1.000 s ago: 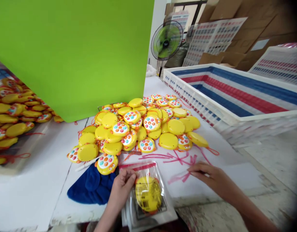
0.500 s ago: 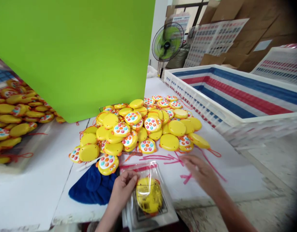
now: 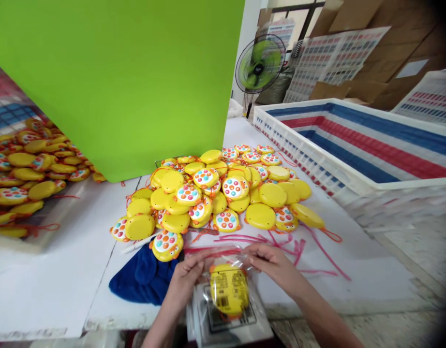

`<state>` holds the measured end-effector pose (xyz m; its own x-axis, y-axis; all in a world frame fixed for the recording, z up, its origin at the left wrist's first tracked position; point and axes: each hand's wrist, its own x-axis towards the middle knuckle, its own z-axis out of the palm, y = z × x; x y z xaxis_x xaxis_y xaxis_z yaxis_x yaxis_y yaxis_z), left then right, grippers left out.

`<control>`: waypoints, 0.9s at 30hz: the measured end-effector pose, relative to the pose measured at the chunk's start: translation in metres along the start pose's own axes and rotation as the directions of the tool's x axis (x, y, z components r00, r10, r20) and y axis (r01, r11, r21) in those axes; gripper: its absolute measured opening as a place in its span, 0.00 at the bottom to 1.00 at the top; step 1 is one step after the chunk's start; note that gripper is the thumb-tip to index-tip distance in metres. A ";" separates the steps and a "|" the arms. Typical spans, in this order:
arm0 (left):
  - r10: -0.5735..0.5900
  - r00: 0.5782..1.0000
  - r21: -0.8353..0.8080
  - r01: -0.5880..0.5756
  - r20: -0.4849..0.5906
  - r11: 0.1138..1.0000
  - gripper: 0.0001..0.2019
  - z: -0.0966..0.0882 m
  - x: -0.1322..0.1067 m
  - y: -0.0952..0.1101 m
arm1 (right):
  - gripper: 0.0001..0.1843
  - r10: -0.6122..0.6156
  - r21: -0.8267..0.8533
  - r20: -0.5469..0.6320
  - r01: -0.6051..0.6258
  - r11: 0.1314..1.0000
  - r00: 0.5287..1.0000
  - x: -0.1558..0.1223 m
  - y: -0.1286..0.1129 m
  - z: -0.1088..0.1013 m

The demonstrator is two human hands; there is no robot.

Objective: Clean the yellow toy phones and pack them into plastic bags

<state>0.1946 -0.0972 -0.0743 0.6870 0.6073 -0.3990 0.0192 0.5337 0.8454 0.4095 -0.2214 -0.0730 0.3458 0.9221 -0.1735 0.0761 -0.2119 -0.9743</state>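
Note:
A clear plastic bag (image 3: 228, 270) with a yellow toy (image 3: 229, 290) inside lies at the table's near edge, on a stack of more bags (image 3: 230, 324). My left hand (image 3: 185, 280) grips the bag's top left corner with closed fingers. My right hand (image 3: 272, 263) pinches the bag's top right corner. Just beyond the bag's mouth lie pink twist ties (image 3: 277, 241) on the white table. Behind them is a heap of yellow round toys (image 3: 215, 193) with coloured dots and orange cords.
A blue cloth (image 3: 143, 278) lies left of the bag. A green board (image 3: 117, 82) stands behind the heap. A tray of more yellow toys (image 3: 23, 179) is at the left. A white crate (image 3: 353, 145) lined with striped sheet sits at the right; a fan (image 3: 260, 64) stands behind.
My right hand has left the pink ties at the right and moved left onto the bag's top right corner. The left hand has kept its hold on the bag.

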 end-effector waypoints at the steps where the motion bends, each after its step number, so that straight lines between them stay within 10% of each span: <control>1: 0.014 1.000 0.014 -0.014 -0.011 1.000 0.14 0.000 0.000 0.001 | 0.09 0.020 0.009 -0.006 -0.020 1.000 1.000 -0.001 0.002 -0.001; 17: 0.046 0.997 0.050 -0.043 -0.056 0.998 0.21 0.004 -0.003 -0.001 | 0.17 0.129 -0.050 0.133 -0.123 0.991 0.983 0.002 -0.005 0.013; 21: 0.146 0.986 0.338 -0.109 -0.084 0.935 0.21 0.008 -0.003 -0.005 | 0.15 0.030 0.006 -0.152 -0.029 1.000 0.988 0.004 -0.022 -0.025; 22: 0.196 0.977 0.439 -0.143 -0.078 0.887 0.20 0.010 -0.003 -0.006 | 0.13 -0.048 0.038 -0.357 0.066 0.997 0.933 0.005 -0.029 -0.038; 24: 0.309 0.950 0.645 -0.217 -0.032 0.733 0.16 0.015 -0.004 -0.006 | 0.10 -0.185 0.108 -0.722 0.372 0.922 0.666 0.008 -0.041 -0.062; 27: 0.413 0.908 0.865 -0.257 0.064 0.431 0.09 0.023 -0.004 -0.005 | 0.16 -0.276 -0.011 -0.825 0.474 0.881 0.493 0.015 -0.045 -0.081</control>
<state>0.2081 -0.1160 -0.0691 0.6783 0.7348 0.0097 0.4604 -0.4352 0.7737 0.4873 -0.2246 -0.0199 0.9211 0.2461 0.3018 0.2416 0.2467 -0.9385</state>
